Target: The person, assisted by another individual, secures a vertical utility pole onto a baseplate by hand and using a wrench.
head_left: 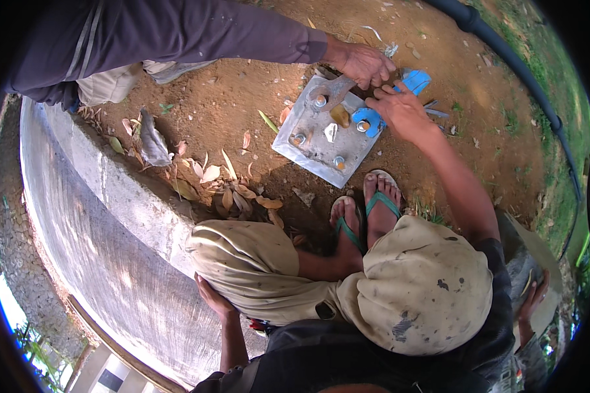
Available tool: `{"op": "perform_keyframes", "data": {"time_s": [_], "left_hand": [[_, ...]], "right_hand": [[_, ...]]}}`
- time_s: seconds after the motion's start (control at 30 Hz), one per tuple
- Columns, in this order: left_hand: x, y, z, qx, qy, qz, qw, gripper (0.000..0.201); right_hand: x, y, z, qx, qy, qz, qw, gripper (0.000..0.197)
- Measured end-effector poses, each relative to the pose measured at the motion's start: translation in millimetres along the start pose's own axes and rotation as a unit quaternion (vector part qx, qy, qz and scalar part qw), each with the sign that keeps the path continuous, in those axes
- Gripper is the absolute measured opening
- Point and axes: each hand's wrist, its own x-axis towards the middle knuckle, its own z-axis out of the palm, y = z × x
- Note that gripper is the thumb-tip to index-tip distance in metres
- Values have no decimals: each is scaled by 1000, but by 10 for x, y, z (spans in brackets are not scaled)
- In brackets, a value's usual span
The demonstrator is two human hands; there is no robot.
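Note:
A grey square metal plate point(314, 157) lies on the soil, with a bolt and nut near each corner. My right hand point(406, 112) is closed over the middle of a blue spanner point(415, 80); one blue end lies around the right bolt point(363, 125), and my fingers hide the shaft. Next to it, a co-worker's hand point(366, 64) grips a grey spanner point(336, 87), its head at the far-left bolt point(320, 101). My left hand point(214, 299) rests against the side of my left knee, fingers laid along the trouser cloth and partly hidden.
Small stone-like pieces point(339, 116) lie on the plate. A curved concrete ledge point(111, 190) runs along the left, with dry leaves point(239, 196) beside it. A thick black pipe point(511, 59) curves along the right. Another person's hand point(534, 298) shows at the right edge.

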Motion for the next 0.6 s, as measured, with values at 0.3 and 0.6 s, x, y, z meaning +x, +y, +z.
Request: {"op": "perform_keyframes", "data": {"time_s": [0.3, 0.6], "left_hand": [[3, 80, 53, -43, -2, -38, 998, 70], [3, -5, 9, -15, 3, 5, 1000, 66]], "right_hand": [[-272, -178, -468, 56, -159, 183, 968, 60], [-515, -794, -396, 195, -266, 314, 890, 56]]}}
